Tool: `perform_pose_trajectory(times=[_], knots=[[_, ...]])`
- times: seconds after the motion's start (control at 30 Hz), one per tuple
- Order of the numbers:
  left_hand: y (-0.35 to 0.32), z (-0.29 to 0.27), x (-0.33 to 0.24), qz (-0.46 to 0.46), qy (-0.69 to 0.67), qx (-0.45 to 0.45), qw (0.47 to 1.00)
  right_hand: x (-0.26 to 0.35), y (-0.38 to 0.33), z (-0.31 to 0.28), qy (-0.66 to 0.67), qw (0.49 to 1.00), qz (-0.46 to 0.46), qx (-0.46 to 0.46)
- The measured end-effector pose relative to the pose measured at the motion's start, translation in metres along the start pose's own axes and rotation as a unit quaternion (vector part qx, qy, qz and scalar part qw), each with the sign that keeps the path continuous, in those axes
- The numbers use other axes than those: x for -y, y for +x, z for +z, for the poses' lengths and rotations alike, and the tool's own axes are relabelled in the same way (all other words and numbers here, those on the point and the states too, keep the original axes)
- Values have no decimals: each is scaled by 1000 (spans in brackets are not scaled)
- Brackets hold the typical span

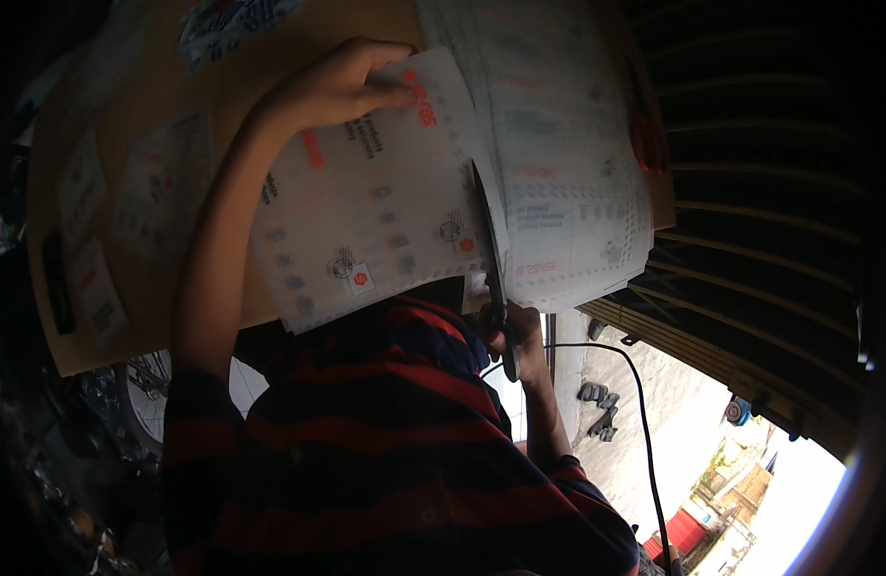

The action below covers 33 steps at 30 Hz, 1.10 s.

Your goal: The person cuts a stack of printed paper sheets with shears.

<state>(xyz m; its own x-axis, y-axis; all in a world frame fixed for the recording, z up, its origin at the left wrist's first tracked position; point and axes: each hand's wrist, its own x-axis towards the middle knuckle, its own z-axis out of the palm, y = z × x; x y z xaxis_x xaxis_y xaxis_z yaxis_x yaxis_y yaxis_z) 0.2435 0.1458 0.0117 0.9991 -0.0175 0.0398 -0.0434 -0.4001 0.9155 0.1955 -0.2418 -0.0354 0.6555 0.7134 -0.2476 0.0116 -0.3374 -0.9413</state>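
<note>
A translucent printed sheet with red and black markings lies slanted over the table's front edge. My left hand grips its top edge, thumb on the print and fingers bent behind it. Dark-handled scissors are in my right hand, fingers wrapped round the handles below the table edge. Their blades point up along the sheet's right side, where a narrow strip stands apart from it. To the right, a stack of similar printed sheets lies flat on the brown table.
Smaller cut printed pieces lie at the table's left, near a dark slot. A crumpled blue-and-white packet sits at the far side. Slatted metal shutter stands at right. A black cable hangs beside my right arm; a bicycle wheel shows lower left.
</note>
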Motion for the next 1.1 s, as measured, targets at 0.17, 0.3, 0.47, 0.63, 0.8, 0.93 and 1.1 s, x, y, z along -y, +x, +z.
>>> perform_pose_trajectory(times=[0.17, 0.3, 0.47, 0.63, 0.8, 0.93, 1.1], knots=[[2, 2, -1, 2, 10, -12, 1000, -6, 0, -2, -3, 1000, -6, 2], [2, 1, -3, -13, -5, -1, 1000, -3, -1, 1, -17, 1000, -6, -11], [-1, 0, -10, 7, -7, -4, 1000, -5, -5, 2, -19, 1000, -7, -20], [-8, -6, -27, 0, 6, -15, 1000, 16, -6, 5, -15, 999, -37, -19], [-11, -9, -36, -28, 4, 38, 999, 20, -15, 6, 3, 1000, 13, -9], [-14, 0, -42, -14, -2, 25, 1000, 19, -15, 5, -35, 999, -7, -2], [-16, 2, -44, -4, 10, 17, 1000, 21, -15, 7, -61, 998, -20, -18]])
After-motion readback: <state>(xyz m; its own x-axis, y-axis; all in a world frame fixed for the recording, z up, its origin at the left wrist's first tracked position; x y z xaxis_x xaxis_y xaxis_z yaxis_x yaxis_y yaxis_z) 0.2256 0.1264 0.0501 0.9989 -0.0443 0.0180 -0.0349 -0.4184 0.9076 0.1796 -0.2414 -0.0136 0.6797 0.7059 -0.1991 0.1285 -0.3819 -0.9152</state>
